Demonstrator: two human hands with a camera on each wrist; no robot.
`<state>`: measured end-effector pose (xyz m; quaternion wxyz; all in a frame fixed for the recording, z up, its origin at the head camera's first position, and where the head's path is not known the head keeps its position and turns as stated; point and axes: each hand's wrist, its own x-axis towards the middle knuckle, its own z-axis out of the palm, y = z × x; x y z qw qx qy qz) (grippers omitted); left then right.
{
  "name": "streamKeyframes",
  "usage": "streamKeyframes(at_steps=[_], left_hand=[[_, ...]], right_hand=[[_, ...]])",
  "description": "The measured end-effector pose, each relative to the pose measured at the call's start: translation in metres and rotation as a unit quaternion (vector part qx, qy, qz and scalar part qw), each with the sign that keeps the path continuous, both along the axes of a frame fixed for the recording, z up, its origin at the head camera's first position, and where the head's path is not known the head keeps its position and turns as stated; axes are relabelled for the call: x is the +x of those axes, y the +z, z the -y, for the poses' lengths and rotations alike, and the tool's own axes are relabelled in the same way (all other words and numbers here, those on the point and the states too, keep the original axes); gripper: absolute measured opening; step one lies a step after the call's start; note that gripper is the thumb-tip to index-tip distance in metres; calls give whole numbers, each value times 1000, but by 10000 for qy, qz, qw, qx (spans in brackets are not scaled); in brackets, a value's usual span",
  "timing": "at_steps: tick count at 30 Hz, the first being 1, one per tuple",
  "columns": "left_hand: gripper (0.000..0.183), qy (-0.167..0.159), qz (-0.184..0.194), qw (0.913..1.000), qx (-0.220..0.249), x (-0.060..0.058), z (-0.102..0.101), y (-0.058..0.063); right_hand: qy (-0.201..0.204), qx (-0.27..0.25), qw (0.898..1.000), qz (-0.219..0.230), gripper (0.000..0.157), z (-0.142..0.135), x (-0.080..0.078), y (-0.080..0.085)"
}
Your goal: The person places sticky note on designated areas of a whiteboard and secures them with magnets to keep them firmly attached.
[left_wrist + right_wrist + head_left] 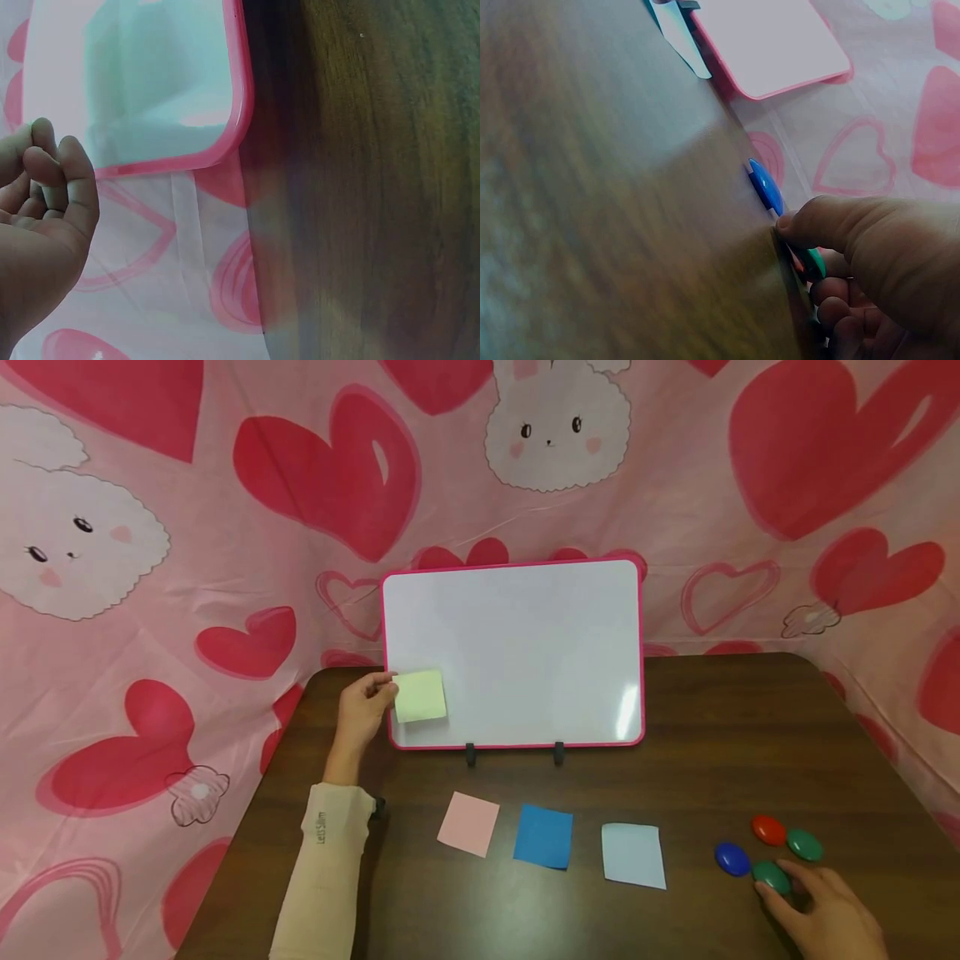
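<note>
My left hand [363, 706] pinches the left edge of a pale yellow sticky note [420, 697], which overlaps the lower left corner of the whiteboard [517, 643]. In the left wrist view, the thumb and fingertips of that hand [52, 195] are at the board's pink rim [241, 97]; the note does not show there. At the table's right, my right hand [828, 910] grips a green round magnet [771, 877] between thumb and fingers. Close by lie a blue magnet [732, 859], a red magnet [769, 830] and a second green magnet [805, 844].
Before the board, a pink sticky note [468, 824], a blue one [543, 837] and a light blue one [633, 855] lie in a row on the dark wooden table [720, 760]. Black clips [558, 753] support the board's lower edge. Behind hangs a heart-patterned pink cloth [675, 510].
</note>
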<state>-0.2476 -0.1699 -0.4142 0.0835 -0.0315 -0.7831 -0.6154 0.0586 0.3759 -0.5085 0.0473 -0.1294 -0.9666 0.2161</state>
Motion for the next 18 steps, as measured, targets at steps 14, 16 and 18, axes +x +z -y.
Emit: streamKeyframes(at_steps=[14,16,18], left_hand=[[18,227,-370,9989,-178,-17,4,0],[16,262,-420,9985,-253,-19,4,2],[14,266,-437,9982,-321,-21,4,5]], right_hand=[[-33,59,10000,-53,53,0,1,0],[-50,41,10000,-9,54,0,1,0],[-73,33,10000,28,55,0,0,0]])
